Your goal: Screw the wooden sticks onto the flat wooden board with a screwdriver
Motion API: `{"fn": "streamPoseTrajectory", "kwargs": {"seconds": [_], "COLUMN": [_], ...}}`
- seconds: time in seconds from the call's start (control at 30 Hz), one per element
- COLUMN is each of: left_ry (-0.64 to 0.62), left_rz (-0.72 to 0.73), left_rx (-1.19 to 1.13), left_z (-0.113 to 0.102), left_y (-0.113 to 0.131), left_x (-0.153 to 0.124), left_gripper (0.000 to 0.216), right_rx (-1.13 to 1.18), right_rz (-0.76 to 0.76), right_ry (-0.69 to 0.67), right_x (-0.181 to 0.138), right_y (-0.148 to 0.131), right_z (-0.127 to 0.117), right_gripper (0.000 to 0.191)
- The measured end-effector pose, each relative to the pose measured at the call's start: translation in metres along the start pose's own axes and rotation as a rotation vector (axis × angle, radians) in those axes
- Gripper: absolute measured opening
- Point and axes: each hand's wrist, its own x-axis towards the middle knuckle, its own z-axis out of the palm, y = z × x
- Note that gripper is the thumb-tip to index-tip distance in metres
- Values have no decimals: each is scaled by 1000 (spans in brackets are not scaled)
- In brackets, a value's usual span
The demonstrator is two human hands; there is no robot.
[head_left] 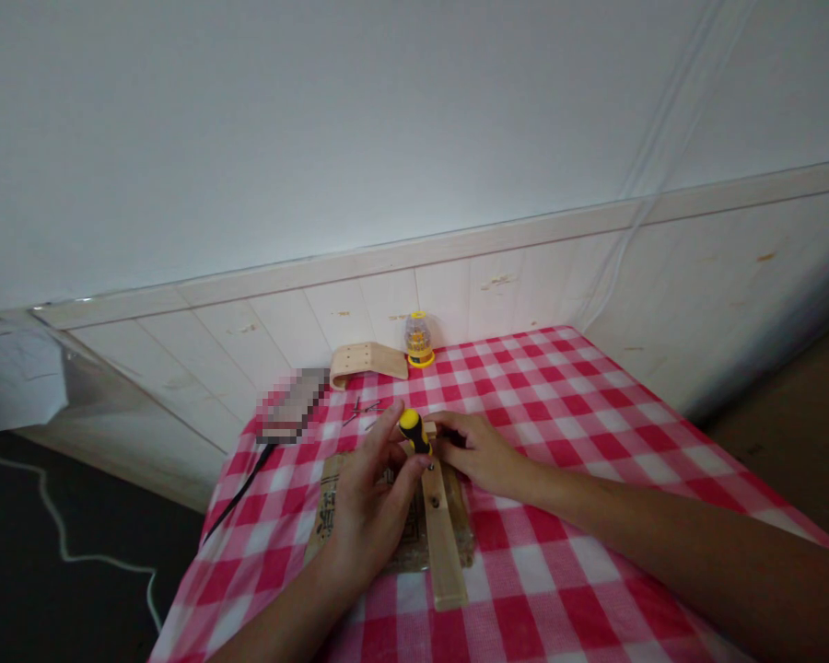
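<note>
My left hand (373, 493) is closed around a screwdriver (413, 430) with a yellow and black handle, thumb on the near side. The tool stands tilted over a pale wooden bar (446, 562) with dark holes or screw heads along it. At the bar's far end, my right hand (480, 451) grips the wood, its fingertips partly hidden behind a small block. Beneath the bar lies a flat brown package (323, 505) with dark printed characters. The screwdriver's tip is hidden, so its contact with a screw cannot be made out.
Several loose screws (366, 408) lie beyond my left hand. A bent plywood piece (369, 359) with holes and a clear-capped bit set (419, 343) stand near the wall. A blurred-out flat object (296, 405) with a black cable lies left. The red-checked tablecloth (559, 571) covers the table.
</note>
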Motion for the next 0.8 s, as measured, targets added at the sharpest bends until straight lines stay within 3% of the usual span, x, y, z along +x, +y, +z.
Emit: {"fn": "streamPoseTrajectory", "kwargs": {"seconds": [0.8], "left_ry": [-59], "left_rz": [3], "left_rx": [-155], "left_z": [3], "left_y": [8], "left_x": [2], "left_gripper": [58], "right_rx": [24], "right_rz": [-15], "right_ry": [-3], "right_x": [0], "right_y": [0], "right_z": [0], "right_gripper": [19]}}
